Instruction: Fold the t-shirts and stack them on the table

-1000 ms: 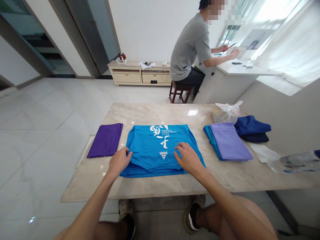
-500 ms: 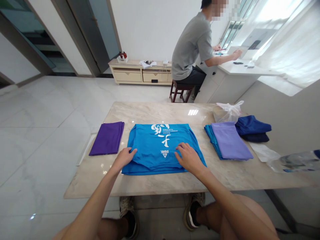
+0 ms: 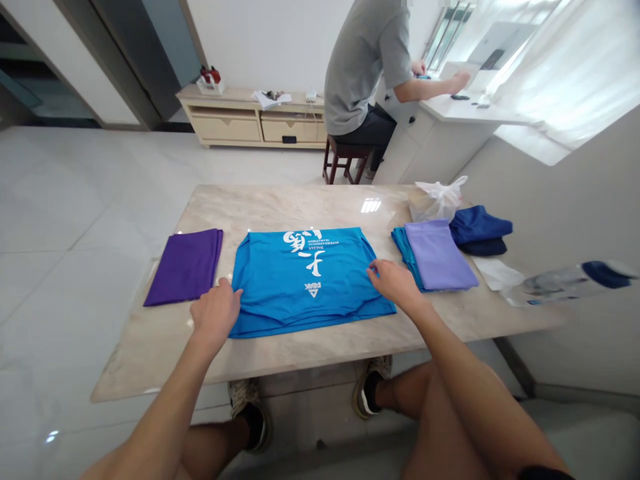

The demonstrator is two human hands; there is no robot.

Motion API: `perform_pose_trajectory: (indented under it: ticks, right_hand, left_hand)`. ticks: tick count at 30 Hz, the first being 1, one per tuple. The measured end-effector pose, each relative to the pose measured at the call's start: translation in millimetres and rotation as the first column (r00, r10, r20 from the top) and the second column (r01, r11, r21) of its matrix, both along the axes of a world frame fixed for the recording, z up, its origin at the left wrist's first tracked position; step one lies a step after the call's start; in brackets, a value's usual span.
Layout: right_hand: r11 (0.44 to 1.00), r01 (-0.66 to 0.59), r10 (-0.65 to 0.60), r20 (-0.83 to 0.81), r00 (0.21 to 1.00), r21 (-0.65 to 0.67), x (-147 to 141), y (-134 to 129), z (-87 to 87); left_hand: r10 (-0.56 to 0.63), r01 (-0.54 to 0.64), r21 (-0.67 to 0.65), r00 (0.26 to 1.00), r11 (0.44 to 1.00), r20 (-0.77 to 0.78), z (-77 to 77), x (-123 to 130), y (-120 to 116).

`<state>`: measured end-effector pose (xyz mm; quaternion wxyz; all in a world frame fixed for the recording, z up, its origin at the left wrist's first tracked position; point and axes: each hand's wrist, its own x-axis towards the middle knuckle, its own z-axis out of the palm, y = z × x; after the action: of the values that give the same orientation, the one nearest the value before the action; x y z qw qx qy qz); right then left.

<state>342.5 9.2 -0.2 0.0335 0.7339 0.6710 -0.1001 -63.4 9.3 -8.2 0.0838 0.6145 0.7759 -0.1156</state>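
A blue T-shirt [image 3: 280,280] with white lettering lies flat on the marble-patterned table [image 3: 320,347], its sides turned in and its near edge layered. My left hand [image 3: 215,312] is at the left edge of the shirt, fingers curled and thumb against the fabric; its fingertips are partly hidden. At the shirt's right edge, my right hand [image 3: 397,281] has thumb and forefinger drawn together on the cloth. To the left lies a folded dark purple cloth [image 3: 185,267]. A folded lavender cloth [image 3: 440,257] rests over teal-blue folded fabric [image 3: 403,241] on the right.
Behind the lavender cloth are a tied plastic bag [image 3: 437,200] and a bunched navy garment [image 3: 480,227]. A clear bottle [image 3: 555,283] lies on its side near white paper [image 3: 497,272]. Beyond the table, a person in a grey shirt [image 3: 363,73] sits on a stool [image 3: 345,157].
My right hand has moved from the shirt's front to its right edge, fingers drawing together. My left hand has shifted outward along the left side. The camera view has tilted and shifted.
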Motion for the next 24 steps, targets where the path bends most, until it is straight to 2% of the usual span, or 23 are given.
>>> perform_pose_trajectory:
  ticks: [3,5,9,11,13,16,20,22,24]
  right_hand:
    - [0.989,0.128,-0.123,0.066,0.99,-0.073,25,7,-1.8]
    - [0.977,0.187,-0.179,0.087,0.98,-0.1,38,11,-6.6]
    - [0.954,0.255,-0.25,0.047,0.967,-0.156,48,16,-17.1]
    - [0.948,0.274,-0.277,0.006,0.961,-0.163,49,17,-18.4]
    - [0.95,0.285,-0.291,-0.026,0.956,-0.13,51,18,-16.3]
    - [0.957,0.287,-0.289,-0.055,0.956,-0.044,61,16,-10.5]
    - [0.973,0.229,-0.225,-0.131,0.966,0.017,78,4,-9.1]
    - [0.981,0.193,-0.183,-0.21,0.961,0.027,83,-2,-11.5]
    - [0.98,0.195,-0.179,-0.28,0.943,0.031,85,-4,-14.7]
  left_hand:
    - [-0.132,0.131,0.013,0.99,0.991,0.05,8.7,27,-6]
    - [-0.256,0.255,0.031,0.956,0.967,0.145,7.5,52,-10]
    - [-0.499,0.495,0.099,0.805,0.863,0.32,-8.0,110,-23]
    - [-0.558,0.553,0.129,0.747,0.823,0.362,-16.2,140,-30]
    - [-0.563,0.558,0.143,0.725,0.818,0.397,-20.8,174,-37]
    - [-0.529,0.52,0.148,0.738,0.841,0.419,-20.4,235,-40]
    - [-0.418,0.426,0.066,0.83,0.903,0.37,-18.0,318,-34]
    - [-0.359,0.373,0.026,0.868,0.928,0.343,-20.1,344,-31]
    - [-0.352,0.363,0.025,0.881,0.931,0.317,-23.4,357,-33]
